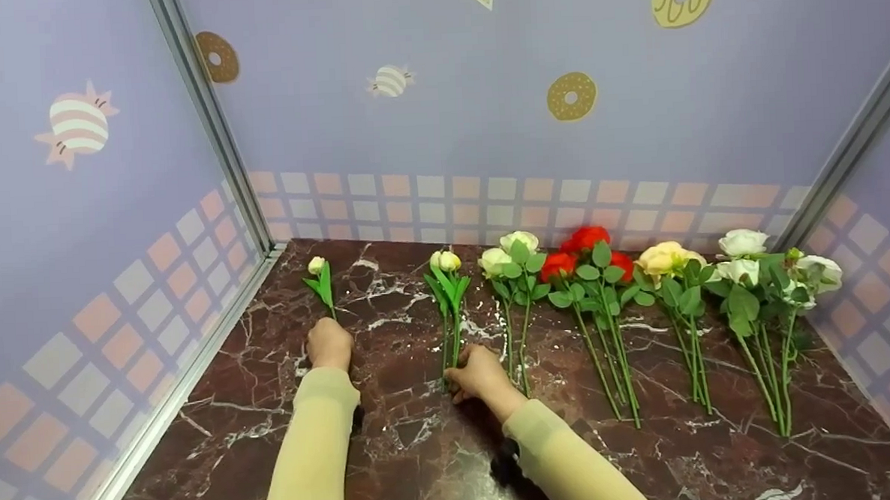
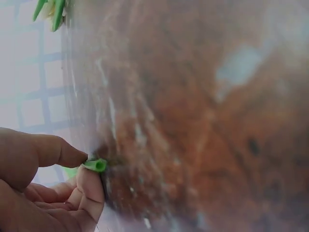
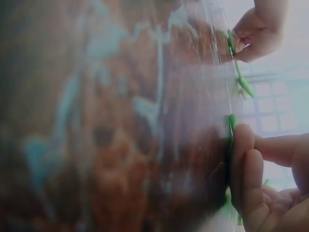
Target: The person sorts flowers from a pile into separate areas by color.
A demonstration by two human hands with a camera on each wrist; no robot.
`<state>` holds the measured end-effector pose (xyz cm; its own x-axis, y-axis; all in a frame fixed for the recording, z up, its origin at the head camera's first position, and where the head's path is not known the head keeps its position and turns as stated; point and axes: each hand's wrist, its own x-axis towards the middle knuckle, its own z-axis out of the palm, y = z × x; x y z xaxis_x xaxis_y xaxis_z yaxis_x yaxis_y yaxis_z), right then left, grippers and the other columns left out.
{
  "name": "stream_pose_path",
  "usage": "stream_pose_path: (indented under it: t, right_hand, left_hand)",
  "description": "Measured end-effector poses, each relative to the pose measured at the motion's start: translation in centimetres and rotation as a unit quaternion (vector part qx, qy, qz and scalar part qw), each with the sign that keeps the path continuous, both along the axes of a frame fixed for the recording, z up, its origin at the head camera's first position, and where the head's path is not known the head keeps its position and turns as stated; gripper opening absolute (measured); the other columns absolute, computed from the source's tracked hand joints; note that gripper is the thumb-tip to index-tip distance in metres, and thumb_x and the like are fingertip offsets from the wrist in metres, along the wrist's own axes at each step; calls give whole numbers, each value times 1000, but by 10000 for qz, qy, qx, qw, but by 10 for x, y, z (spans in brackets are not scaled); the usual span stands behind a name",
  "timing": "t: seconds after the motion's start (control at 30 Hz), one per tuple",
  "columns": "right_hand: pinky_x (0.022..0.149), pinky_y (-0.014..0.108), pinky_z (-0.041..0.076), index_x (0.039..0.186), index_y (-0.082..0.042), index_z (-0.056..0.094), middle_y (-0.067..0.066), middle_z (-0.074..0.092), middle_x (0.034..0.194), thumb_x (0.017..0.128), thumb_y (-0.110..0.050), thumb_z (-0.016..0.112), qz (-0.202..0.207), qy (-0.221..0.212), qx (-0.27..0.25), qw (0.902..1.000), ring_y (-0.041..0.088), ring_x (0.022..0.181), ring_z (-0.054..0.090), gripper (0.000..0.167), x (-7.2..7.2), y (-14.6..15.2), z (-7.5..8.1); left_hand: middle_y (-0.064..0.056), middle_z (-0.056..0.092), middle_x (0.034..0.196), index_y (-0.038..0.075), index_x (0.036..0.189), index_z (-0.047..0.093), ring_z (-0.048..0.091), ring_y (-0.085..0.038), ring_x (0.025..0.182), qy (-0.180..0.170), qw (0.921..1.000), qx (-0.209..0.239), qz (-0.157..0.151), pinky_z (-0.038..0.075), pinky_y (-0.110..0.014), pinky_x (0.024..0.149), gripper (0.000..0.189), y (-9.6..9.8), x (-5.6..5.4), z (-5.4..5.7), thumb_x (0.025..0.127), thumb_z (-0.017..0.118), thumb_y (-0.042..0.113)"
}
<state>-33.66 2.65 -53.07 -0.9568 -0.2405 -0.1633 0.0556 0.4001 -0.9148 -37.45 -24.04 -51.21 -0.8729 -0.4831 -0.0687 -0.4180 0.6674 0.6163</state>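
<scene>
Two stems are pinched, one per hand. Single white tulip (image 1: 318,274) lies at far left of the marble tabletop (image 1: 393,447); its stem end is pinched by the left hand (image 1: 330,343) between thumb and fingers (image 2: 89,181). Tulip pair (image 1: 446,280) lies just right of it; its stems are gripped by the right hand (image 1: 480,372). Roses (image 1: 588,259) are laid further right, untouched.

Reaching forward with both forearms in pale yellow sleeves, roughly parallel. Left hand (image 1: 330,343) resting knuckles-up, thumb and fingers (image 2: 89,181) pinching closed. Right hand (image 1: 479,372) lying nearer the body, fingers (image 3: 241,159) curling in, also pinching.
</scene>
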Motion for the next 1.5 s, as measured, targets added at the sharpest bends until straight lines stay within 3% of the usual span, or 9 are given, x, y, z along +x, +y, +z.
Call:
stream_pose_path:
  t: [0.13,0.37,0.5,0.67,0.93,1.07,1.2,1.37,1.5]
  right_hand:
    - [50,32,62,104,7,60,10,64,70,94,-6,72,63,38,92,9999,13,45,61,20,1,0,0]
    - [49,32,61,104,6,59,9,63,69,97,-9,70,69,85,98,9999,12,45,61,20,0,0,1]
    - [48,31,61,109,7,58,9,63,69,98,-8,68,21,61,141,9999,12,44,60,21,1,-1,1]
    - [47,30,59,111,6,61,12,68,72,99,-9,65,-113,554,484,9972,12,45,62,19,2,-1,6]
    - [45,25,55,98,-1,69,7,68,73,98,-9,64,-402,1349,489,9888,8,46,59,9,2,-4,13]
    - [46,22,53,94,-2,71,5,67,69,97,-9,66,-440,1558,396,9860,5,48,57,9,3,-7,15]
    - [51,23,58,95,2,71,11,71,73,97,-7,66,-240,1427,-146,9894,9,53,62,11,3,-11,18]
    - [61,23,60,108,10,71,23,76,92,100,-7,64,48,1099,-706,9914,33,78,77,20,5,-16,22]
    - [64,27,62,115,12,69,24,76,97,102,-9,62,123,958,-818,9920,35,84,77,25,6,-17,25]
  left_hand:
    - [-36,68,116,-13,105,71,67,-50,107,-69,9998,207,18,58,-55,93,25,-3,1,4,90,56,-1]
    - [-26,73,83,-17,112,67,62,-15,46,-319,9913,1270,120,55,-25,44,28,-7,-6,6,95,53,-1]
    - [-9,68,64,-20,128,57,66,-13,49,-483,9725,2275,148,59,-25,49,35,-11,-7,6,99,51,-2]
    - [-9,74,72,-18,131,56,74,-13,61,-518,9417,3321,143,66,-28,65,34,-11,-7,9,100,57,-4]
    - [-14,79,86,-17,130,60,77,-14,68,-121,9168,3991,-54,65,-26,67,34,7,-2,20,100,60,-2]
    - [-24,77,108,-15,139,54,78,-15,76,260,9017,4304,-325,66,-29,76,40,24,0,26,101,59,-3]
    - [-29,71,121,-15,138,54,79,-17,84,553,8887,4511,-600,66,-31,82,40,44,3,29,100,60,-4]
    - [-30,73,117,-14,126,59,79,-21,87,939,8671,4832,-765,64,-40,91,28,73,8,29,98,61,-6]
    - [-32,73,113,-13,121,60,78,-24,87,1155,8515,5028,-936,63,-46,94,25,96,10,28,97,60,-10]
